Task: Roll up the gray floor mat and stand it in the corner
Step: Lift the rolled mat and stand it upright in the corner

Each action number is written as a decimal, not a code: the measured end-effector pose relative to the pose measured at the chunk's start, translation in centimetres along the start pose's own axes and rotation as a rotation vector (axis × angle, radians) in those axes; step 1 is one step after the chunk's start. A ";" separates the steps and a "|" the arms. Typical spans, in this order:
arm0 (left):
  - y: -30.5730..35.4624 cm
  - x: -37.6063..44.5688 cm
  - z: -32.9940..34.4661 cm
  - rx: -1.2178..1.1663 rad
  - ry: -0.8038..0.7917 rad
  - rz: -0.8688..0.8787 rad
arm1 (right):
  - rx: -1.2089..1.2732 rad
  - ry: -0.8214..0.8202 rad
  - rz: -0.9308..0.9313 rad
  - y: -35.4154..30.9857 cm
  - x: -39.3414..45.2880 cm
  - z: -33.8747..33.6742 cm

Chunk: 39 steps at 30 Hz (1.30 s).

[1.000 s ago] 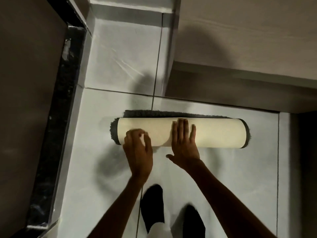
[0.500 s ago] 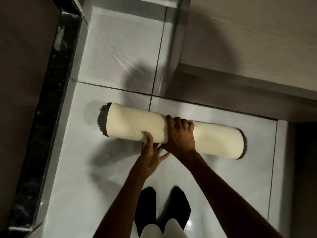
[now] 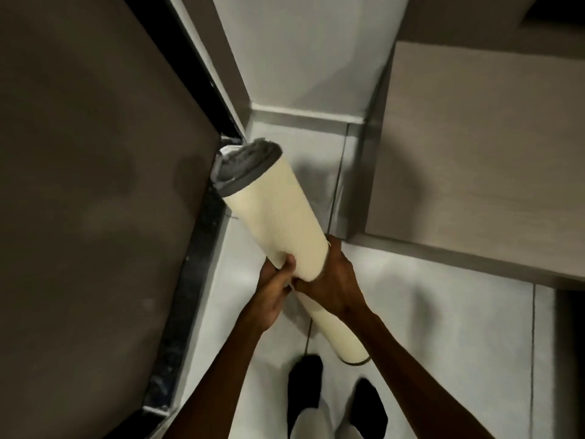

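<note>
Both hands, left hand [image 3: 274, 294] and right hand [image 3: 332, 280], clamp the rolled gray mat [image 3: 278, 223], tilting it upright; next, stand it in the floor's far corner [image 3: 262, 118].

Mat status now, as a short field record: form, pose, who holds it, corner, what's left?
mat: rolled mat, cream backing out, gray pile at upper end
pose: tilted, upper end toward the corner
left hand: left hand gripping mid-roll
right hand: right hand gripping mid-roll
corner: corner bare tile floor
remaining: stand it upright there
</note>
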State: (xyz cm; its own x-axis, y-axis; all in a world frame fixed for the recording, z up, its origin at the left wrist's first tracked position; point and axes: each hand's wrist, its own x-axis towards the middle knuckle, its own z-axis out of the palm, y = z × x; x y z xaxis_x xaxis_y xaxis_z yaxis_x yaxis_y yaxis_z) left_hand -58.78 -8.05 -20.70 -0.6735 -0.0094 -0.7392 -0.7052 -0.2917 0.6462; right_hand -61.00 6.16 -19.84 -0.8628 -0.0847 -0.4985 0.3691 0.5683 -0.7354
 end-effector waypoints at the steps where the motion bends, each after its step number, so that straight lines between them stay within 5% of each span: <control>1: 2.8 0.8 -0.4 0.052 0.005 0.032 | 0.057 0.026 -0.014 -1.8 1.4 -0.4; 14: 21.6 15.8 2.2 0.617 -0.177 0.261 | 0.403 0.350 -0.055 -10.0 16.6 -3.2; 22: 25.6 25.4 7.6 0.722 -0.308 0.311 | 0.709 0.412 0.065 -8.6 25.2 -6.0; 28: 25.3 28.4 8.0 0.706 -0.315 0.333 | 0.623 0.572 0.125 -8.1 26.4 -5.2; 39: 25.2 24.1 7.9 0.735 -0.176 0.364 | 0.564 0.383 0.259 -11.1 22.5 -7.2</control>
State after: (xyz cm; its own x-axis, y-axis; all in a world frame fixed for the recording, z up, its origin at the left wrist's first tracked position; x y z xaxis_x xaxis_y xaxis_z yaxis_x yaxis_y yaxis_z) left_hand -94.51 -8.11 -20.69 -0.8688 0.1849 -0.4593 -0.3608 0.3988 0.8431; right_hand -86.98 3.85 -19.63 -0.7460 0.3460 -0.5690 0.6105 0.0140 -0.7919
